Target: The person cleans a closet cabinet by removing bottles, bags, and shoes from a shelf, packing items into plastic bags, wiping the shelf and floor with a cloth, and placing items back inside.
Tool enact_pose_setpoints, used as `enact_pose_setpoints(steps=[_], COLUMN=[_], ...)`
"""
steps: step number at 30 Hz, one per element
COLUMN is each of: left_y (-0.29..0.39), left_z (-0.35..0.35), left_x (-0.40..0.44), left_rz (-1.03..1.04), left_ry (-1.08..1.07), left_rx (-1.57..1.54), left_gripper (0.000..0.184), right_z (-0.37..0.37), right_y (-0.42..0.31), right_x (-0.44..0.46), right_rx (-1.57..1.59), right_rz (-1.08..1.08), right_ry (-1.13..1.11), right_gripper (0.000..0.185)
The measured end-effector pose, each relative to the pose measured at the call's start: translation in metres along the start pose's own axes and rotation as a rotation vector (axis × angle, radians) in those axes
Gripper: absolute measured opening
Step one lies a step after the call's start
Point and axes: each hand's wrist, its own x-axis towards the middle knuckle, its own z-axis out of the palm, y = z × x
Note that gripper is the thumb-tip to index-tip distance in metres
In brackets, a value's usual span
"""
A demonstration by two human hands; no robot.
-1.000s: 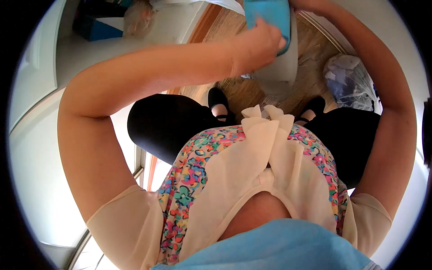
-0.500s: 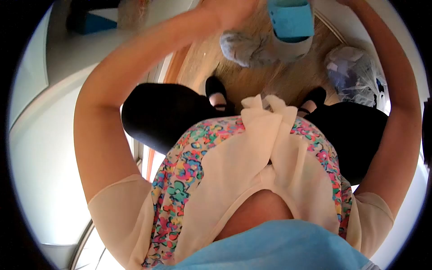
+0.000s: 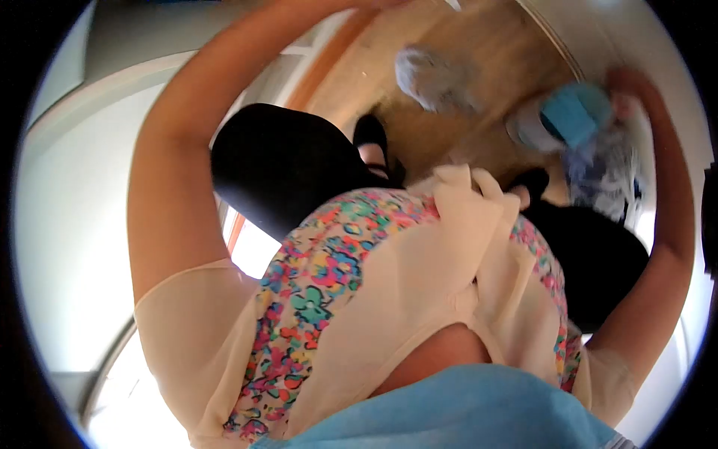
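Note:
My right hand (image 3: 630, 93), blurred, is at the right edge of a light-blue and whitish rounded container (image 3: 574, 114) and appears to grip its rim. The container is tilted, above or in front of a clear plastic bag (image 3: 604, 170) on the right. Its exact kind is hard to make out. My left hand (image 3: 381, 3) is cut off by the top edge, with its fingers out of sight. A small white piece (image 3: 454, 4) shows near it at the top.
A grey-white fluffy bundle (image 3: 428, 78) lies on the wooden floor (image 3: 493, 52). My black shoes (image 3: 370, 133) are on the floor below me. A pale wall or panel (image 3: 82, 224) stands on the left, and a white wall edge runs along the right.
The light-blue container has moved right and nearer to me. My right hand has come into view beside it. My left hand has moved up, mostly out of view. The view has shifted slightly.

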Motion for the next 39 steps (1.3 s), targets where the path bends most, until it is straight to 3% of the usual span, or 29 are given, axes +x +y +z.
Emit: enact_pose_setpoints(steps=[1, 2, 3, 4, 5, 6, 7, 9, 11, 13, 15, 17, 19, 23, 25, 26, 29, 32, 34, 36, 39], left_y=[-0.003, -0.008, -0.016, -0.018, 0.002, -0.014, -0.029, -0.062, -0.091, -0.078, -0.112, -0.145, -0.150, -0.111, -0.117, -0.123, -0.138, -0.152, -0.155, -0.154, -0.152], left_z=[-0.014, -0.020, -0.010, -0.013, -0.038, -0.029, -0.022, -0.008, -0.001, -0.019, 0.004, 0.033, 0.039, -0.003, -0.001, 0.000, 0.009, 0.011, 0.012, 0.017, 0.028], left_x=[-0.018, -0.030, -0.043, -0.051, -0.063, -0.075, -0.078, -0.076, -0.077, -0.083, -0.082, -0.074, -0.075, -0.074, -0.071, -0.073, -0.086, -0.097, -0.099, -0.097, -0.094], left_rz=[-0.219, -0.244, -0.420, -0.587, -0.682, -0.659, -0.783, -0.921, -1.212, -1.166, -1.190, -1.229, -1.256, -1.838, -1.991, -2.040, -1.968, -1.707, -1.562, -1.573, -1.721], left_ry=[-0.165, -0.118, -0.083, -0.042, -0.033, 0.084, 0.121, 0.181, 0.278, 0.376, 0.431, 0.531, 0.613, 0.883, 0.956, 0.960, 0.700, 0.243, 0.079, 0.087, 0.275], left_rx=[0.117, 0.177, 0.161, 0.133, 0.083, 0.123, 0.055, -0.015, -0.244, -0.391, -0.518, -0.564, -0.556, -0.823, -0.889, -0.880, -0.677, -0.325, -0.154, -0.130, -0.165], left_gripper=[0.056, 0.056, 0.053, 0.051, 0.053, 0.054, 0.050, 0.047, 0.063, 0.064, 0.066, 0.064, 0.061, 0.047, 0.045, 0.044, 0.042, 0.040, 0.039, 0.038, 0.034], right_z=[0.015, 0.026, -0.005, -0.010, -0.014, -0.013, -0.016, -0.048, -0.069, -0.076, -0.052, -0.045, -0.062, -0.042, -0.039, -0.038, -0.043, -0.060, -0.068, -0.076, -0.080], right_y=[0.012, 0.022, -0.049, -0.067, -0.072, -0.078, -0.085, -0.142, -0.207, -0.254, -0.246, -0.285, -0.344, -0.392, -0.415, -0.420, -0.421, -0.413, -0.395, -0.375, -0.352], right_x=[0.006, 0.012, -0.017, -0.019, -0.018, -0.014, -0.010, -0.006, -0.009, -0.012, 0.018, 0.035, 0.037, 0.064, 0.062, 0.060, 0.042, 0.021, 0.007, -0.006, -0.016], right_rx=[-0.404, -0.619, -0.700, -0.779, -0.765, -0.760, -0.751, -0.669, -0.547, -0.367, -0.044, 0.009, 0.198, 0.259, -0.093, -0.098, -0.105, -0.159, -0.205, -0.194, -0.180], right_rz=[-0.001, -0.010, -0.052, 0.001, -0.029, -0.062, -0.095, -0.080, -0.087, -0.263, -0.621, -0.734, -0.602, -0.688, -0.383, -0.389, -0.574, -0.674, -0.659, -0.655, -0.631], right_ry=[0.008, 0.037, 0.076, 0.070, 0.154, 0.224, 0.280, 0.119, 0.022, 0.034, 0.236, 0.411, 0.282, 0.498, 0.555, 0.551, 0.658, 0.587, 0.500, 0.470, 0.430], right_gripper=[0.023, 0.023, 0.021, 0.016, 0.014, 0.015, 0.016, 0.016, 0.017, 0.022, 0.033, 0.045, 0.059, 0.067, 0.073, 0.073, 0.074, 0.072, 0.069, 0.068, 0.066])
